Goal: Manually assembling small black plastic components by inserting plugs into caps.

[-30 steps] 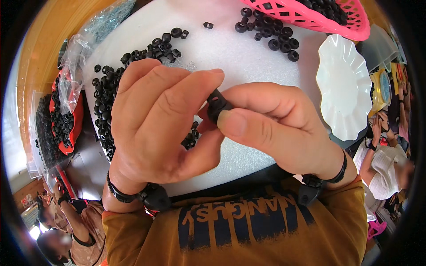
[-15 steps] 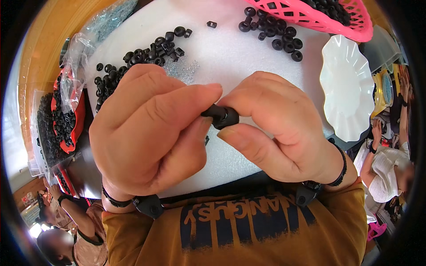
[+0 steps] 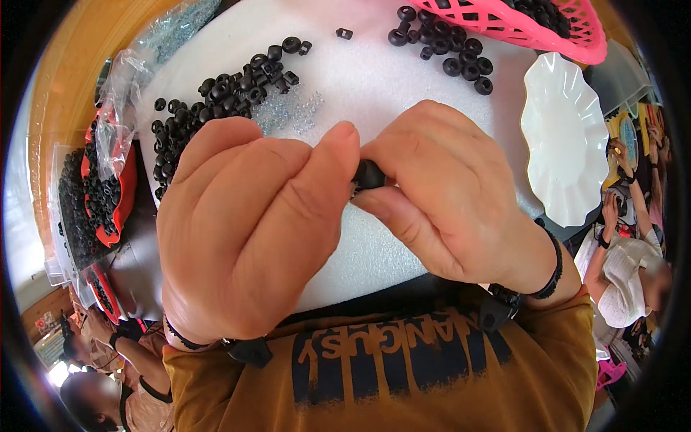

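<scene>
Over the middle of the white foam sheet (image 3: pixel 360 266), both hands meet at a small black plastic cord lock (image 3: pixel 370 175). My right hand (image 3: pixel 457 194) pinches its rounded body between thumb and forefinger. Pressed against its other side, my left hand (image 3: pixel 245 216) is closed, thumb pointing up and back turned towards me; the fingertips and that end of the piece are hidden. Beyond my left hand lie a heap of black cord lock parts (image 3: pixel 216 93), round shells and squarish plungers, and a scatter of tiny silvery springs (image 3: pixel 288 111). One plunger (image 3: pixel 344 34) lies apart.
A pink lattice basket (image 3: pixel 518 34) of black parts stands far right, several round cord locks (image 3: pixel 457 47) beside it. A white scalloped dish (image 3: pixel 565 140) sits right. Left are a red tray (image 3: pixel 128 187) of black parts and clear plastic bags (image 3: pixel 122 86). Other people work at both sides.
My left hand has rolled over, its thumb lifting upright and its fingers closing in against my right hand. Less of the black cord lock shows now.
</scene>
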`<state>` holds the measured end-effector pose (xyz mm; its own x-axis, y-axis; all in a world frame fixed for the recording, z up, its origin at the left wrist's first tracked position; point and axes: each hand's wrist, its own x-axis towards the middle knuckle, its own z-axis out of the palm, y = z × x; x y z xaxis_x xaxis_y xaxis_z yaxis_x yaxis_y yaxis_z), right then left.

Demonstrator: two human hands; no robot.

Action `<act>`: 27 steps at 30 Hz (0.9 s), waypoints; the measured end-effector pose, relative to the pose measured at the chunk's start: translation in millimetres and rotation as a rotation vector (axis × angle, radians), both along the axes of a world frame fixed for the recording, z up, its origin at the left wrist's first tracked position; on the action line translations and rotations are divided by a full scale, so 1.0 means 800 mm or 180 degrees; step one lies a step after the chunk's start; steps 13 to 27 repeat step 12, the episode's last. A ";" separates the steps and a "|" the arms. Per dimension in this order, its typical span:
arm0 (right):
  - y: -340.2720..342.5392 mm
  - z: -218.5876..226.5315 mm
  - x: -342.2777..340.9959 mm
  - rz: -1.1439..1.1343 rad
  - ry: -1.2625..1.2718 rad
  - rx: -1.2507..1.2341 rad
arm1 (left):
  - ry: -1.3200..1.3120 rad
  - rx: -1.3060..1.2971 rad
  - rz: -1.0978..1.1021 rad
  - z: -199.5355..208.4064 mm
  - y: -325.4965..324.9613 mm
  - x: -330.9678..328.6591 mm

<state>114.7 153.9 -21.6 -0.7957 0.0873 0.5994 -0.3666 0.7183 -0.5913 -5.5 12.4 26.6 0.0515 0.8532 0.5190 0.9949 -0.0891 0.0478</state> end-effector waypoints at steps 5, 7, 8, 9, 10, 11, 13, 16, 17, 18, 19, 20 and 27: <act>-0.003 0.002 0.004 0.0170 -0.0303 -0.0323 | -0.0240 -0.0053 -0.0177 -0.001 0.001 -0.004; -0.003 0.003 0.005 0.0243 -0.0398 -0.0481 | -0.0359 -0.0051 -0.0156 0.000 0.003 -0.002; -0.003 0.003 0.006 0.0294 -0.0460 -0.0638 | -0.0479 -0.0049 -0.0135 0.000 0.003 0.000; -0.002 0.003 0.006 0.0343 -0.0521 -0.0796 | -0.0478 -0.0050 -0.0140 0.000 0.004 0.000; -0.002 0.003 0.007 0.0337 -0.0519 -0.0797 | -0.0443 -0.0077 -0.0101 -0.001 0.004 0.001; -0.001 0.003 0.007 0.0421 -0.0553 -0.0941 | -0.0409 -0.0103 -0.0063 -0.002 0.003 0.002; 0.000 0.003 0.007 0.0508 -0.0585 -0.1084 | -0.0422 -0.0062 -0.0035 -0.005 0.002 0.002; 0.000 0.003 0.007 0.0508 -0.0585 -0.1084 | -0.0422 -0.0062 -0.0035 -0.005 0.002 0.002; 0.000 0.003 0.007 0.0508 -0.0585 -0.1084 | -0.0422 -0.0062 -0.0035 -0.005 0.002 0.002; 0.000 0.003 0.007 0.0508 -0.0585 -0.1084 | -0.0422 -0.0062 -0.0035 -0.005 0.002 0.002; 0.000 0.003 0.007 0.0508 -0.0585 -0.1084 | -0.0422 -0.0062 -0.0035 -0.005 0.002 0.002; 0.000 0.003 0.007 0.0508 -0.0585 -0.1084 | -0.0422 -0.0062 -0.0035 -0.005 0.002 0.002; 0.000 0.003 0.007 0.0508 -0.0585 -0.1084 | -0.0422 -0.0062 -0.0035 -0.005 0.002 0.002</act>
